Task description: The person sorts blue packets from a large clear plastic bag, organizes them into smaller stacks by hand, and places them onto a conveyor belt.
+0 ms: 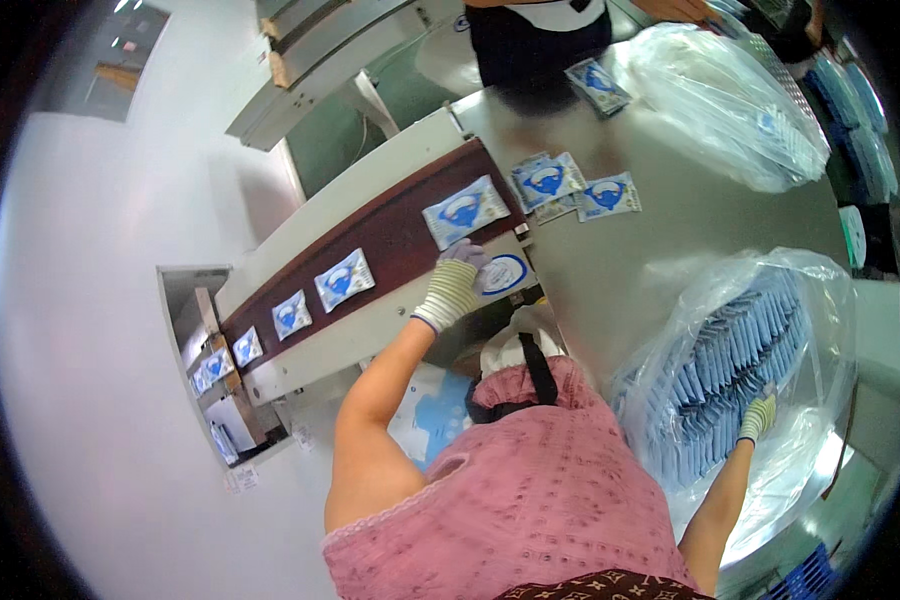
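Note:
Both my hands wear striped knit gloves. At the belt's near edge my left hand stretches its fingers toward a blue-and-white packet. Its fingertips are just below that packet; no grip on it shows. Down at the right, my right hand lies against rows of upright packets inside a clear plastic bag. Its fingers look extended along the packets, though partly lost among them. More packets lie spaced along the dark red conveyor belt, such as one packet farther left.
Several loose packets lie on the metal table past the belt's end. Another clear bag and a packet are at the far side, near a person in dark clothing. The belt passes through a wall opening.

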The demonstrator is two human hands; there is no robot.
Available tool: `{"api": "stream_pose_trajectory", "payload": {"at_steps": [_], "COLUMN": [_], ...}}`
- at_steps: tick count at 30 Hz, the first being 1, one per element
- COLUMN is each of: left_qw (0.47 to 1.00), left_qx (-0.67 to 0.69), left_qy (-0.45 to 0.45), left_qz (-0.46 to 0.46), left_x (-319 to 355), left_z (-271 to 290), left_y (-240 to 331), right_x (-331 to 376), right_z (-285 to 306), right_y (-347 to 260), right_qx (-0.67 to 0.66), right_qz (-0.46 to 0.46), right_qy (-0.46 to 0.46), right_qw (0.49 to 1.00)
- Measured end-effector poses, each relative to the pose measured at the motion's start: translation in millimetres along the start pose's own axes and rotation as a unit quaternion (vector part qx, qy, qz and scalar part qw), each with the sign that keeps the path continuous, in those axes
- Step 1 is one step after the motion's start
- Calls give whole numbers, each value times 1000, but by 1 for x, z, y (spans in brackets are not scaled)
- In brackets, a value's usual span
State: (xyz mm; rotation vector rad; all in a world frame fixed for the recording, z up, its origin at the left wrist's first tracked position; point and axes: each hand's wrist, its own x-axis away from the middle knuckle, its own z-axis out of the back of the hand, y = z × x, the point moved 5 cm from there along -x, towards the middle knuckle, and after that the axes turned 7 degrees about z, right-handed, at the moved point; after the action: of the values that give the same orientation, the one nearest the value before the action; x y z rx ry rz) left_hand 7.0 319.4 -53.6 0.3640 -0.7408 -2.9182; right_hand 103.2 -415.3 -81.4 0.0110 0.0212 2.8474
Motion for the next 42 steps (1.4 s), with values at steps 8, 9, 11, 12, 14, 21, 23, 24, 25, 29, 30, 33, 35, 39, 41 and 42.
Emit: {"api": "stream_pose_trajectory", "payload": {"at_steps": [8, 9, 11, 12, 14, 21, 23, 24, 25, 29, 30, 33, 35, 39, 41, 42], "left_qw": [912, 936, 912, 914, 913, 874, 920, 961, 955, 901, 903, 922, 895, 936, 924, 916], "left_qx": [-207, -207, -201, -190, -183, -92, -113, -102, -87, -1, -44, -50, 46, -25, -68, -93], "left_qy": [-90, 7, -82, -120, -178, -396, -352, -253, -278, -413, -406, -369, -422, -329, -372, -391], "left_qz": [342, 285, 349, 337, 318, 266, 127, 54, 50, 132, 135, 111, 136, 121, 52, 19], "left_x": [17, 38, 38, 33, 20, -68, -102, -121, -142, -210, -217, -216, -214, -181, -180, -178], "left_z": [76, 85, 94, 93, 85, 36, 14, 6, -13, -85, -108, -135, -141, -174, -179, -181], "left_y": [-141, -169, -186, -188, -181, -131, -110, -89, -75, -33, -41, -13, 21, 89, 112, 119], "right_x": [-8, -12, -12, -11, -12, -8, -8, -6, -4, -4, -5, 1, 12, 5, 0, 0], "right_z": [-14, -14, -17, -19, -23, -11, -15, -13, -16, -8, -9, -7, -9, -7, -2, 1], "right_y": [19, 17, 22, 25, 30, 8, 15, 14, 17, 9, 6, 5, 12, 3, -4, -13], "right_qx": [15, 9, 2, -5, -17, 29, 26, 4, 24, 51, 53, 15, 27, 21, 34, 41], "right_qz": [-32, -30, -41, -45, -56, -56, -53, -33, -55, -92, -82, -70, -76, -96, -135, -102], "right_qy": [-63, -59, -44, -54, -73, -39, -29, -12, -35, -75, -68, -24, -7, -60, -53, -32], "right_qw": [997, 998, 998, 997, 996, 997, 998, 999, 998, 992, 993, 997, 997, 993, 989, 993]}}
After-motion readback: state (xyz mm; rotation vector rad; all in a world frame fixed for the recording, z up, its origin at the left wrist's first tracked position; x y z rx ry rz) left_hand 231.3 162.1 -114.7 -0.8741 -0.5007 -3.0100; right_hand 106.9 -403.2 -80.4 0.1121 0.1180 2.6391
